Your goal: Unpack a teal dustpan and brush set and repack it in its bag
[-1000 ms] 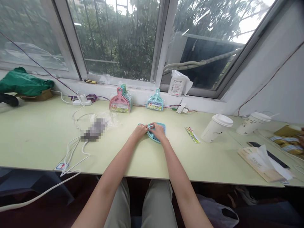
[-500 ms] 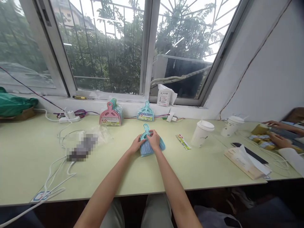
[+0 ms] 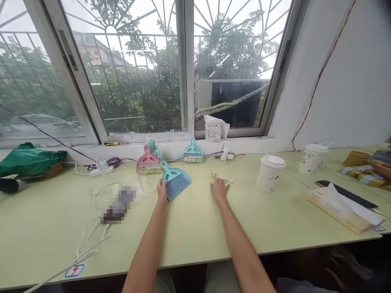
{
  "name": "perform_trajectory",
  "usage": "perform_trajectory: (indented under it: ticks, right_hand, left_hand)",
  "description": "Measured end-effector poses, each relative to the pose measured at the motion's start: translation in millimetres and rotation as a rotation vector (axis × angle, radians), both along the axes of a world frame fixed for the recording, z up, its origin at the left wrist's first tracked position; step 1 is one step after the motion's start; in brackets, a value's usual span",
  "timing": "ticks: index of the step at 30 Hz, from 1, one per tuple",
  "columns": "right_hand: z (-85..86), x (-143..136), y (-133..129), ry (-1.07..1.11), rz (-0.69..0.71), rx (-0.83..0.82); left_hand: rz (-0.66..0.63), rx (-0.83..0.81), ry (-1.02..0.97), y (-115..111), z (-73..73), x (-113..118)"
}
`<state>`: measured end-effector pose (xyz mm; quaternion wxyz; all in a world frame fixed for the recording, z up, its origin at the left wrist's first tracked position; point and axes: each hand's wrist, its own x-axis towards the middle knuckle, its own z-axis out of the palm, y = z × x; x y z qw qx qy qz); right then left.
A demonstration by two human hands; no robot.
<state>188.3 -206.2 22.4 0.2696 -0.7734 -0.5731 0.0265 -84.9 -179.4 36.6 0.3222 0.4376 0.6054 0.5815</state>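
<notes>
My left hand (image 3: 163, 190) is closed on the left edge of a small teal dustpan and brush set (image 3: 175, 180), tilted, with blue bristles pointing down toward the table. To the right, my right hand (image 3: 219, 189) has its fingers closed on a narrow, colourful printed label card (image 3: 226, 180) low over the table. The fingers cover the card's middle. Behind my hands stand a bagged pink dustpan set (image 3: 148, 160), in front of several teal ones, and a single bagged teal set (image 3: 192, 151) against the wall.
A lidded white paper cup (image 3: 270, 174) stands right of my right hand, another cup (image 3: 312, 158) beyond it. A tissue pack (image 3: 336, 209) and dark phone (image 3: 346, 194) lie farther right, near another person's hand (image 3: 383, 169). White cables (image 3: 88, 240) and a power strip (image 3: 100, 171) are left.
My left hand has carried the dustpan and brush set leftward. My right hand has let go of the set and moved right to the label card, which has shifted left and turned.
</notes>
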Motion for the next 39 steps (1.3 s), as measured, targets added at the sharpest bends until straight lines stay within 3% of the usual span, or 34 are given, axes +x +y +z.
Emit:
perform_trajectory:
  ticks: [2,3,7,11,14,18,20,23,29,39]
  right_hand:
    - [1.5,-22,0,-0.002,0.210,0.057]
    - [1.6,-32,0,0.001,0.245,0.081]
    - [-6.7,-54,1,-0.025,0.113,-0.004]
    - [-12.4,-50,6,0.008,0.204,-0.132]
    - [-5.3,-38,11,0.209,0.247,-0.132]
    - [4.9,-21,13,0.485,0.195,0.064]
    - [5.6,-14,10,0.419,0.088,0.114]
    - [4.2,-7,6,0.197,-0.010,0.007]
    - [7.2,-3,8,0.219,0.163,-0.208]
    - [-4.4,-15,8,0.001,0.227,-0.085]
  left_hand:
    - [0.038,-0.008,-0.027,-1,-0.2,-3]
    - [0.062,-0.021,-0.078,-2,-0.6,-4]
    - [0.150,-0.059,-0.302,-4,-2.6,-6]
    - [0.166,-0.064,-0.336,-4,-3.3,-4]
    - [0.169,-0.075,-0.340,-2,-5.3,-3]
    - [0.149,-0.078,-0.355,4,-11.8,-4]
    - [0.132,-0.072,-0.369,7,-15.3,-5]
    - [0.088,-0.086,-0.387,10,-19.2,-6]
    - [0.095,-0.133,-0.486,12,-21.9,-5]
    - [-0.008,-0.117,-0.399,7,-19.2,-1]
